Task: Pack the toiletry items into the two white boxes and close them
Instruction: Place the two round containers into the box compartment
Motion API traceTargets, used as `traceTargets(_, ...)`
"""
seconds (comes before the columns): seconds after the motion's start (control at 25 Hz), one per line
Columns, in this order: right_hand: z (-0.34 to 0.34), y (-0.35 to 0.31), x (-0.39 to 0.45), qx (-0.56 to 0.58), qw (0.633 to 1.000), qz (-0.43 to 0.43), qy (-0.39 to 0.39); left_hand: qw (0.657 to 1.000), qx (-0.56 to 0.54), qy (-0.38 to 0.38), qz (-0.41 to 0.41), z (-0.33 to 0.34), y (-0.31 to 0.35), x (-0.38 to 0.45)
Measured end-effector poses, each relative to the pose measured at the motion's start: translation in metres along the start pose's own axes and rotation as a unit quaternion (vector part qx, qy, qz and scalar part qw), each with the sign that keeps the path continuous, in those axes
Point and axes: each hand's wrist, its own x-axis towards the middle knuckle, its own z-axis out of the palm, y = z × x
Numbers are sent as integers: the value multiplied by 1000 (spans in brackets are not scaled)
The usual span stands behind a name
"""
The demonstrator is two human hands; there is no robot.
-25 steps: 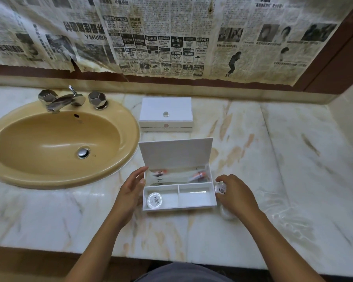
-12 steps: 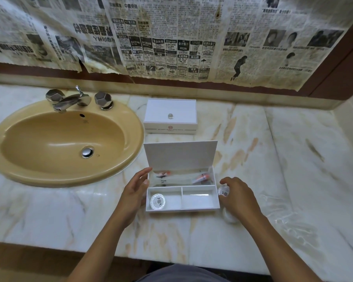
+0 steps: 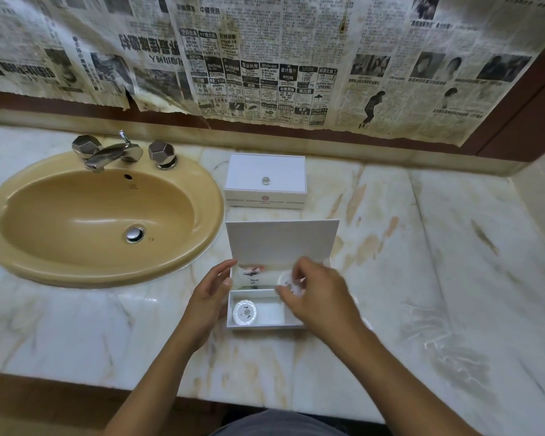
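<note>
An open white box stands on the marble counter with its lid raised at the back. A round white wrapped item lies in its front left compartment, and a clear packet with red print lies in the long back compartment. My right hand is over the right half of the box and pinches a small round clear-wrapped item. Against the box's left wall rests my left hand, fingers straight. A second white box sits closed behind, a small knob on its lid.
A tan sink with a chrome tap lies to the left. Old newspaper covers the wall behind. A clear plastic wrapper lies on the counter at the right. The counter's front edge runs just below my forearms.
My right hand lifted the small round item from the counter beside the box and carried it left over the box's right half. My left hand stayed at the box's left side.
</note>
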Motion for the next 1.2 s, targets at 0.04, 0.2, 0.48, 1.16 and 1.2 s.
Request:
traceTargets(0.04, 13, -8, -2, -7, 999, -21, -31, 1000, -7, -5, -1, 0, 0, 0)
traceTargets(0.2, 55, -22, -4, -104, 985, -47, -128, 1000, -16, -10, 9, -2, -2, 1)
traceTargets(0.48, 76, -23, 1, -101, 982, -40, -153, 1000, -20, -16, 13, -2, -1, -1)
traceTargets(1.16, 34, -3, -1, -2, 998, -58, -14, 999, -25, -13, 20, -2, -6, 2)
traceTargets(1.2, 25, 6, 1, 9, 998, -55, 23, 999, -26, -12, 18, -1, -5, 1)
